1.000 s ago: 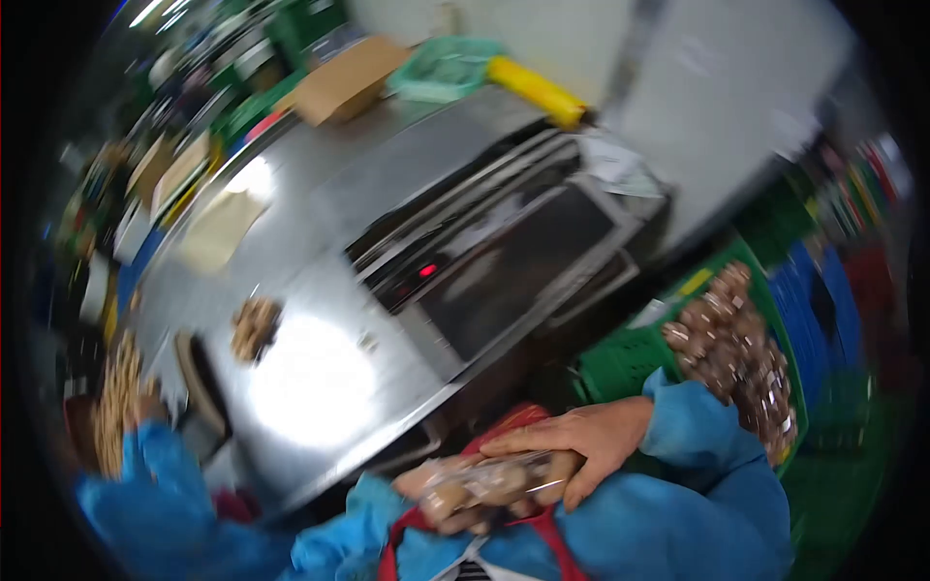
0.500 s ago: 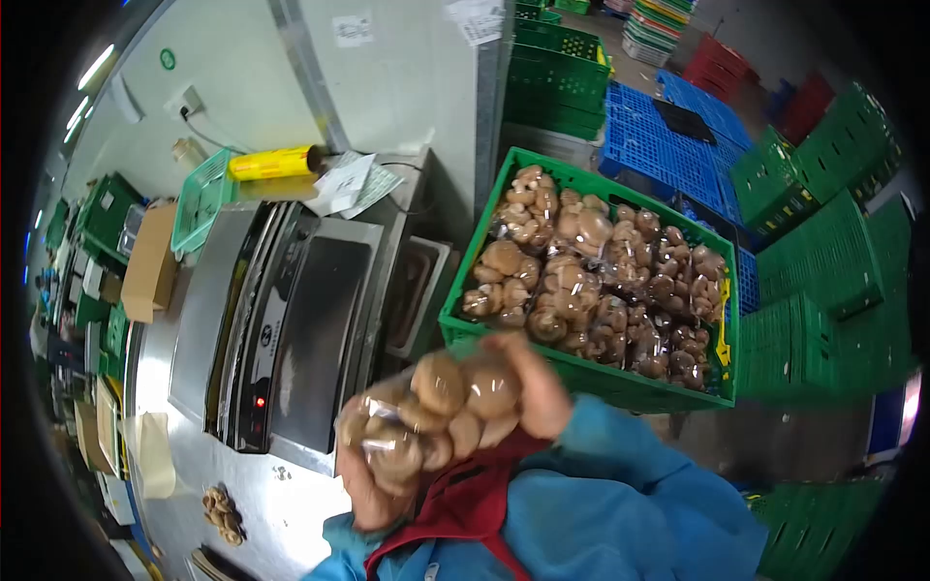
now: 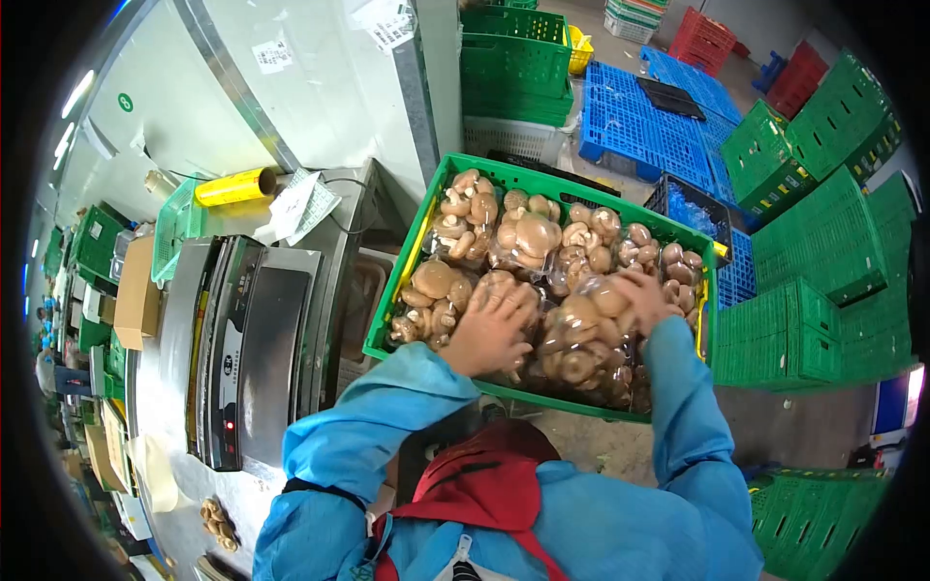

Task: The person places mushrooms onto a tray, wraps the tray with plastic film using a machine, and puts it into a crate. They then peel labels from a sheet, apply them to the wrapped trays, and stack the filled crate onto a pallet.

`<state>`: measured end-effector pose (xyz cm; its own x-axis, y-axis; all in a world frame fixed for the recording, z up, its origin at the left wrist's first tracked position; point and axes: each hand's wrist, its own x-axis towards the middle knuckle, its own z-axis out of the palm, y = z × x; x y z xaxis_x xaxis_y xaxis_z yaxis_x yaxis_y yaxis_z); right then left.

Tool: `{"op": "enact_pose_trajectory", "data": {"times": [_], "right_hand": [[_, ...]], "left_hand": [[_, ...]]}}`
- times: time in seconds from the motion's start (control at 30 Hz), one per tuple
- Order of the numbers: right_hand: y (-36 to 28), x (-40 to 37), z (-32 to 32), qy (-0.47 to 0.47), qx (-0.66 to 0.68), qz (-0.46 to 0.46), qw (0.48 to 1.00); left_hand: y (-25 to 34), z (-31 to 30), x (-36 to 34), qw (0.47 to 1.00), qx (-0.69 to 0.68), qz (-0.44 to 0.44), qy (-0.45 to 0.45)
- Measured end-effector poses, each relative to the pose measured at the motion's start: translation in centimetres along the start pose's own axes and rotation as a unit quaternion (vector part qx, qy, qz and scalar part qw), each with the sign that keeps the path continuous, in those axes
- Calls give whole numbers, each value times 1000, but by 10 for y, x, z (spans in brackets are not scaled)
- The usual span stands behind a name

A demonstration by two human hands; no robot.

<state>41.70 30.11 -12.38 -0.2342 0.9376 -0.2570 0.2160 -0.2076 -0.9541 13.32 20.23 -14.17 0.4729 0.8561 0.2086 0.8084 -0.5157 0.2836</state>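
A green crate (image 3: 395, 302) in front of me is filled with brown mushrooms in clear film packs. My left hand (image 3: 494, 325) lies with fingers spread on packs in the crate's near left part. To its right, my right hand (image 3: 641, 298) rests its curved, parted fingers on the right side of a large mushroom pack (image 3: 581, 334). That pack lies between my two hands, on top of the others. The fingertips of my right hand are partly blurred against the film.
Left of the crate stands a wrapping machine (image 3: 276, 349) on a metal table (image 3: 174, 378), with a yellow film roll (image 3: 232, 187) behind. Loose mushrooms (image 3: 219, 524) lie on the table. Blue pallets (image 3: 639, 121) and stacked green crates (image 3: 775, 334) stand beyond and right.
Both hands have moved from in front of my chest into the crate. The mushroom pack they held is now down on the other packs. My left hand has come off it, fingers spread.
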Motion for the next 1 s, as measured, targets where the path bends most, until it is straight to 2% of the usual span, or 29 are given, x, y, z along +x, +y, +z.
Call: {"op": "enact_pose_trajectory", "data": {"times": [0.07,0.1,0.17,0.2,0.23,0.27,0.33,0.37,0.4,0.43,0.47,0.5,0.53,0.57,0.6,0.63,0.73,0.8,0.83,0.87,0.9,0.93,0.97,1.0], "right_hand": [[41,27,17,-7,-158,-77,984],[40,29,28,-15,-158,-73,985],[27,31,52,3,-231,-192,954],[25,27,62,-8,-232,-194,953],[27,18,71,56,-348,-270,896],[27,10,80,118,-452,-347,813],[30,-9,88,162,-430,-381,802],[22,-16,93,162,-448,-422,771],[-14,-27,103,84,-447,-526,719],[34,-12,95,74,-456,-439,771],[53,1,87,40,-477,-391,786],[61,6,79,23,-511,-376,772],[71,11,70,31,-556,-381,738],[81,16,61,64,-603,-406,683],[90,23,50,106,-636,-440,624],[65,16,52,104,-633,-416,644],[-31,-26,98,94,-546,-399,731],[-80,-45,137,40,-489,-419,764],[-99,-52,165,-9,-458,-432,777],[-113,-57,198,-78,-429,-434,788],[-120,-59,237,-183,-430,-534,705],[-103,-51,282,-309,-299,-391,814],[-91,-51,326,-415,-152,-219,870],[-127,-138,397,-482,-96,-148,858]], "left_hand": [[-10,-3,-1,1000,-3,-22,-11],[-14,-4,-3,999,-17,-25,-18],[-13,-6,-6,999,-33,-35,-20],[-11,-5,-6,998,-31,-46,-17],[-9,-5,-6,998,-38,-48,-10],[-10,-6,-4,998,-42,-54,3],[-8,-7,-9,995,-70,-48,45],[-6,-17,-6,993,-105,-36,49],[-4,-13,-4,970,-206,-40,124],[-18,34,-5,976,-153,6,152],[-22,45,-3,967,-140,46,206],[-23,46,0,970,-115,70,204],[-19,47,0,970,-104,35,218],[-20,52,1,976,-92,18,196],[-15,44,-2,969,-115,-14,219],[-14,28,-10,965,-164,-10,203],[-4,-95,-106,931,-285,-6,227],[-1,-151,-204,873,-227,-93,421],[-2,-169,-257,829,-154,-194,502],[-1,-189,-317,783,-71,-327,524],[-2,-198,-379,725,-1,-417,548],[-16,-177,-445,575,-101,-434,686],[-21,-168,-510,428,-70,-435,789],[-21,-155,-582,359,1,-445,821]]}}
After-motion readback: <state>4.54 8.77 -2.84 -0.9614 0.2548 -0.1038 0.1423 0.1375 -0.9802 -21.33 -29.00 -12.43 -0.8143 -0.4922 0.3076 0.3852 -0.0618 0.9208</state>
